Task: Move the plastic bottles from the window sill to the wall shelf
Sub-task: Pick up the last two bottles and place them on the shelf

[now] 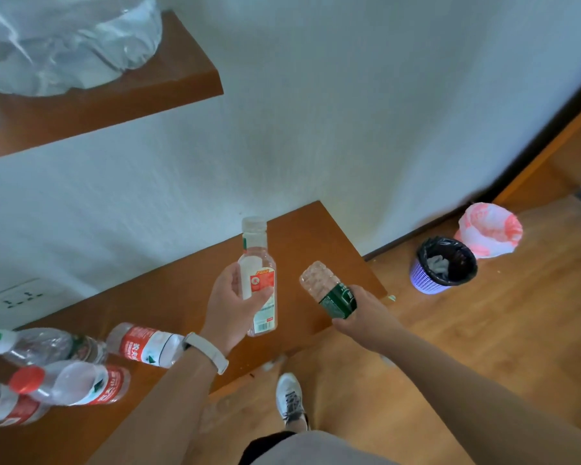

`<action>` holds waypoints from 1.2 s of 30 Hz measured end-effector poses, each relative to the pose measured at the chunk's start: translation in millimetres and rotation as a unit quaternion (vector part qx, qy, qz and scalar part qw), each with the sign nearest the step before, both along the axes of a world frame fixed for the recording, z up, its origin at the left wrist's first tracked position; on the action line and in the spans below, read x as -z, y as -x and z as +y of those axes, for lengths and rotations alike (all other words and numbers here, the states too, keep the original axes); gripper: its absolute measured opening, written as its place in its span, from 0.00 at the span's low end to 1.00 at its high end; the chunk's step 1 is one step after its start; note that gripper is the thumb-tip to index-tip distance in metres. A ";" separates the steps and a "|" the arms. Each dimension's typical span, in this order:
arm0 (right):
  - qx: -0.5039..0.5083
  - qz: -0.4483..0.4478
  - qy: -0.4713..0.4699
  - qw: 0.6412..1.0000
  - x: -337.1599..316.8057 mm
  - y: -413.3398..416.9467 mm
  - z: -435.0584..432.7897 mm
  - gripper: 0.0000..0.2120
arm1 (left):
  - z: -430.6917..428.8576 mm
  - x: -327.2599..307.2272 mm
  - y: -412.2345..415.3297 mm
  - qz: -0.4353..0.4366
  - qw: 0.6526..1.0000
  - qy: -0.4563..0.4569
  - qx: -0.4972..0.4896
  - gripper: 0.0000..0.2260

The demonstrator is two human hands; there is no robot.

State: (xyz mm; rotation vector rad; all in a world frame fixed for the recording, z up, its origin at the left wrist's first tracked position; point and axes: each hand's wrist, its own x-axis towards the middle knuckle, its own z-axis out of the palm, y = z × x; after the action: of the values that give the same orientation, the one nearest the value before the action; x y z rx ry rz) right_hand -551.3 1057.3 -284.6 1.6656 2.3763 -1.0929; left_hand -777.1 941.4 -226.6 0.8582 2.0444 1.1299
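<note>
Head view, left hand: the left hand (230,310), mid-frame, has its fingers curled round a clear plastic bottle with a white cap and a red-and-white label (257,280), held upright above the lower brown wooden wall shelf (182,297).
Right hand: the right hand (366,317), just right of centre, grips a crumpled clear plastic bottle with a green label (329,290), tilted with its base toward the wall, over the shelf's right end.
Already on the shelf: in the lower left lie a clear green-capped bottle (41,345), a clear red-labelled bottle (145,344), a clear red-capped bottle (74,384) and another at the frame's edge (7,407).
Upper shelf: in the upper left, a second brown shelf (148,95) carries a crumpled clear plastic bag (64,45).
Floor: at right stand a purple mesh bin with a black liner (443,266) and a bin lined in pink and white (488,229).
Progress: four bottles look delivered and two are about to be set down.
Left to do: the window sill is out of view, so I cannot tell whether any remain there.
</note>
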 end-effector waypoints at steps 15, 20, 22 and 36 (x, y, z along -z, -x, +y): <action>-0.169 -0.120 -0.049 0.977 25.0 51.0 77.1 0.35 | 69.3 18.6 63.2 0.012 1.000 0.006 -0.004 0.17; -0.264 -0.133 -0.076 0.952 29.9 60.7 110.5 0.36 | 82.5 31.2 59.4 -0.006 0.999 0.032 -0.036 0.17; -0.305 -0.134 -0.085 0.939 31.1 64.5 122.6 0.36 | 88.0 32.2 52.7 -0.017 0.998 0.037 -0.056 0.16; -0.577 -0.079 -0.212 0.785 44.2 88.4 201.1 0.32 | 105.9 28.0 8.3 -0.050 0.977 0.074 -0.194 0.20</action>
State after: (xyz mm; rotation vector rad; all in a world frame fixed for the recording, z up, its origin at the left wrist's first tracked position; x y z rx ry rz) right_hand -639.8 1258.3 -328.8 0.0334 2.8028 -0.1697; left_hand -785.4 1047.2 -254.6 0.3288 2.2361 1.1746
